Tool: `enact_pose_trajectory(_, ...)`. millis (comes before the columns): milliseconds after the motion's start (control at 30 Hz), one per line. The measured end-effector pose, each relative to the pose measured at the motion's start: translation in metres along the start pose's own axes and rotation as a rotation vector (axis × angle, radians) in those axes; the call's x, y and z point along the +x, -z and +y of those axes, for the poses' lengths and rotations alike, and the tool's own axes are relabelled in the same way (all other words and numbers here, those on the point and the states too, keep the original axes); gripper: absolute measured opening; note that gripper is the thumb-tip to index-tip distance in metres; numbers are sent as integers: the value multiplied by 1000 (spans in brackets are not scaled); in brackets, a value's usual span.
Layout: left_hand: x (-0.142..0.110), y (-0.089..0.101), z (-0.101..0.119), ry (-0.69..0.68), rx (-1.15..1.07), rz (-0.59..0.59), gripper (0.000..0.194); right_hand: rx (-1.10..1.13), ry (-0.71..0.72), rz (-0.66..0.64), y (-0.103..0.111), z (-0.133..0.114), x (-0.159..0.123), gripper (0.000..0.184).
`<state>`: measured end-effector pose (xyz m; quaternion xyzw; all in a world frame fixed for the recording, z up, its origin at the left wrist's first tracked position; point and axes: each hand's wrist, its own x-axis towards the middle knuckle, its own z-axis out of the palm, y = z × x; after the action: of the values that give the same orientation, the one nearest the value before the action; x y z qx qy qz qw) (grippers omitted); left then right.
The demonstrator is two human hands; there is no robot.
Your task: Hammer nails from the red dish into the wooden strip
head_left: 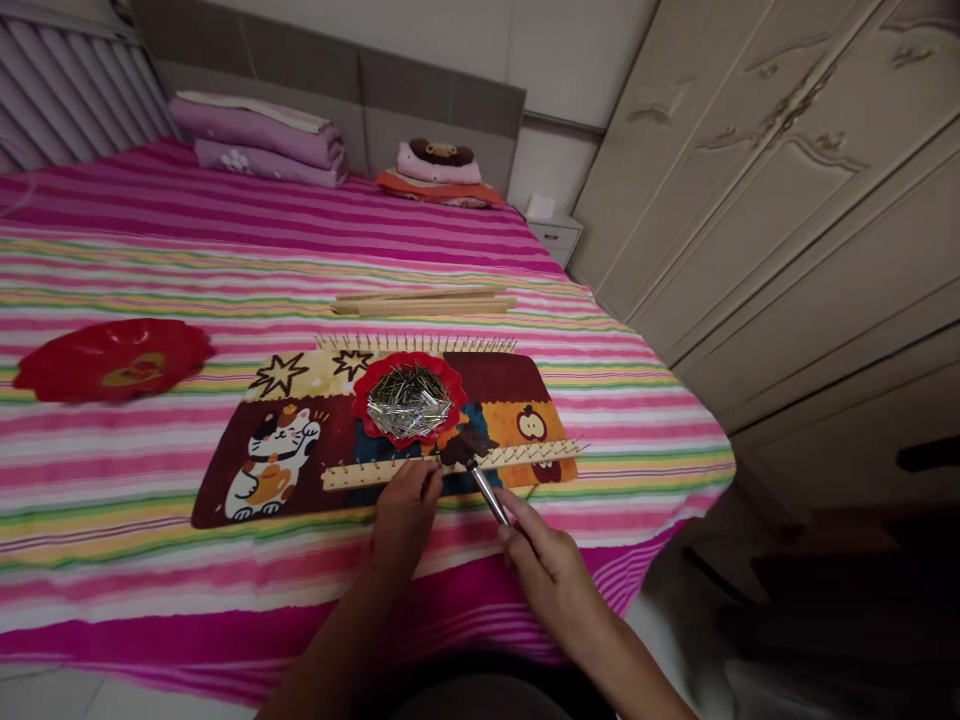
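My right hand (544, 550) grips the metal shaft of a hammer (491, 492), whose dark head lies over a pale wooden strip (345, 480). Many nails stand up along this strip, leaning more at its right end. Just left of the hammer head, my left hand (405, 510) pinches what looks like a nail at the strip, mostly hidden by the fingers. Behind the strip is a red scalloped bowl (362, 385) full of loose silver nails (409, 405). Under strip and bowl lies a patterned mat (217, 490) with a cartoon cat.
A second strip studded with nails (420, 344) lies along the mat's far edge. Beyond it are several bare wooden strips (427, 302). A red plate (82, 350) sits at the left on the striped bed cover (112, 460). Folded bedding (262, 140) rests near the headboard.
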<state>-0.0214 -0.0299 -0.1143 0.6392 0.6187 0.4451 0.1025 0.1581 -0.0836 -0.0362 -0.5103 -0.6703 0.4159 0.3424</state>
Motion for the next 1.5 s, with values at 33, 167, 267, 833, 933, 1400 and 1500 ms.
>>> enact_pose_trajectory(33,0,0,0,-7,-1,5,14,-30,30,8,-1,-3,2,42)
enact_pose_trajectory(167,0,1,2,4,16,-2,13,-139,73,-35,-2,-11,5,44)
enact_pose_trajectory(267,0,2,2,25,46,-36,13,-141,57,-84,1,-12,0,42)
enact_pose_trajectory(833,15,32,10,28,94,-5,18,135,-421,33,7,116,-68,52)
enact_pose_trajectory(933,46,48,16,53,233,-54,18,239,-481,46,2,127,-69,58)
enact_pose_trajectory(1400,109,36,10,93,690,-524,20,479,-658,109,-8,128,-63,68)
enact_pose_trajectory(1500,104,51,14,97,600,-442,19,485,-664,113,-6,122,-61,67)
